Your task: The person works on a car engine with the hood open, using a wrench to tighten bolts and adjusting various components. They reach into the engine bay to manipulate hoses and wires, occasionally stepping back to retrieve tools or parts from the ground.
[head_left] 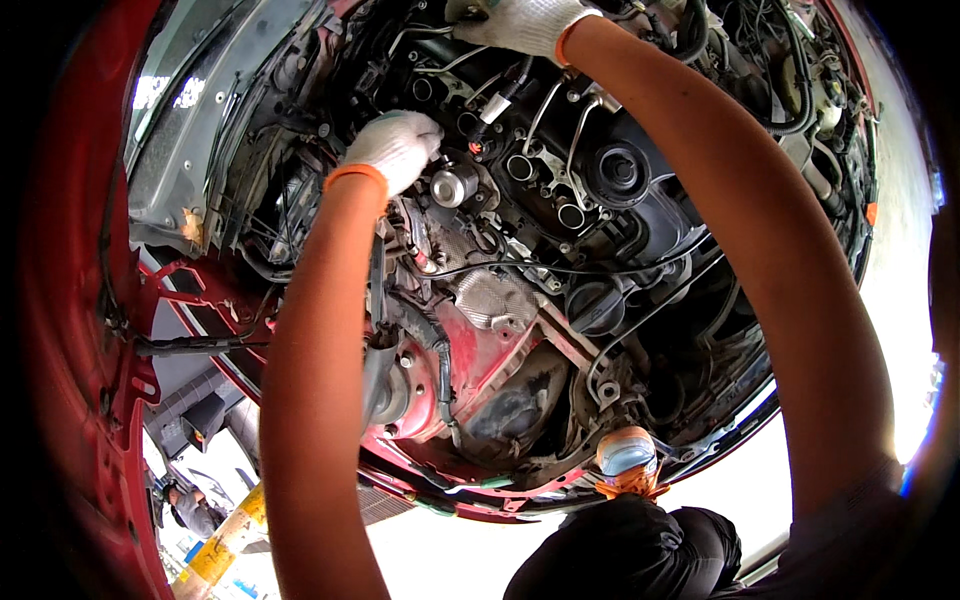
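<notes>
My left hand (395,150), in a white knit glove with an orange cuff, reaches into the car's engine bay. Its fingers are curled; whatever they grip is hidden under the glove. Close by its fingertips sits a round silver metal part (454,186). My right hand (525,25), gloved the same way, is farther in at the top edge, partly cut off. Its fingers look bent over the far part of the engine, and what they hold cannot be made out. Between the hands lies a black-and-silver cylindrical connector (494,108). Open round metal-rimmed ports (571,216) and bent metal pipes (541,115) show nearby.
A black ribbed round part (620,175) and a black round cap (596,306) stand right of centre. A thin black cable (560,269) crosses the engine. Red body panels (90,300) rise at left. My shoe (627,455) is at the near edge; a person (192,508) appears lower left.
</notes>
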{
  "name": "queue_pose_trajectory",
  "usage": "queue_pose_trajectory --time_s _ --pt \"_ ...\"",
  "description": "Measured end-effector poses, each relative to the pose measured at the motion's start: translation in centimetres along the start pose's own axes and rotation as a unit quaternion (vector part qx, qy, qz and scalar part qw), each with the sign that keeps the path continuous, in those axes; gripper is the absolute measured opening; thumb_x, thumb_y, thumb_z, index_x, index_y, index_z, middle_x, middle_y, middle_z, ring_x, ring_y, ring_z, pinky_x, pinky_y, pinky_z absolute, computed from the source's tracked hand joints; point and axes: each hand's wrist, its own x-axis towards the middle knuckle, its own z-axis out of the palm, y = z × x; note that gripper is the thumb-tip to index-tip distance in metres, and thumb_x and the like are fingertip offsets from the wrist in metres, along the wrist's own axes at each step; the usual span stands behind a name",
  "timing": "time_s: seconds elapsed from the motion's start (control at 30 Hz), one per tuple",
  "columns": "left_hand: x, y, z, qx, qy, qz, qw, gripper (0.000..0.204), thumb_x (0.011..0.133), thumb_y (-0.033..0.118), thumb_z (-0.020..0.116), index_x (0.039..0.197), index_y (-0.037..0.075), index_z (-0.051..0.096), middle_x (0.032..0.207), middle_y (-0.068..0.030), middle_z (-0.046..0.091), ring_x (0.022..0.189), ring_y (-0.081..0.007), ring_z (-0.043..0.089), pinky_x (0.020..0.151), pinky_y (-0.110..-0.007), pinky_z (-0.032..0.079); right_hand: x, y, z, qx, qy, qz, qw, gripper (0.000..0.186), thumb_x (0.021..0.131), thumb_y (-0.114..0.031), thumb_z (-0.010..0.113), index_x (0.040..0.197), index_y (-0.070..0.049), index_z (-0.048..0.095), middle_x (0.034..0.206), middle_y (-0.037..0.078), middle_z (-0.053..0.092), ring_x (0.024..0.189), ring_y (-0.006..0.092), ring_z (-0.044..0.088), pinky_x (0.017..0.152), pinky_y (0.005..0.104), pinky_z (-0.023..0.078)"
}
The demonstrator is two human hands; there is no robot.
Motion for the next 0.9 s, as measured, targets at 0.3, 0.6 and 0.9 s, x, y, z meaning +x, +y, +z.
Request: queue_pose_trajectory --time_s 0.3,0.6,0.9 --pt "-0.8 -2.2 0.3 -0.118 -0.039 -0.007 0.992 0.029 0.1 0.021 0.061 0.125 0.009 0.07 0.114 -0.0146 0.074 0.101 -0.0296 0.071 0.09 -0.038 0.055 0.2 0.0 0.1 0.017 0.022 -0.02 0.999 0.022 0.079 -0.034 0.073 0.093 -0.017 0.078 0.089 0.009 0.07 0.093 0.0312 0.069 0.083 0.043 0.055" --pt "-0.6 -1.9 1.1 -0.16 0.001 -0.033 0.987 0.03 0.096 0.028 0.064 0.12 0.01 0.073 0.114 -0.0157 0.074 0.106 -0.0324 0.07 0.093 -0.039 0.053 -0.2 0.4 0.1 0.001 0.004 -0.008 1.0 0.024 0.081 -0.036 0.074 0.097 -0.017 0.078 0.091 0.009 0.071 0.094 0.0313 0.069 0.084 0.0426 0.055" --pt "-1.1 -0.9 0.8 -0.209 -0.006 -0.071 0.975 0.031 0.098 0.019 0.063 0.125 0.007 0.071 0.101 -0.0105 0.076 0.081 -0.0195 0.07 0.079 -0.032 0.056 -0.2 -0.6 -0.4 0.007 -0.017 0.014 1.0 0.028 0.084 -0.038 0.074 0.101 -0.016 0.078 0.097 0.01 0.071 0.101 0.0325 0.068 0.089 0.0431 0.054"
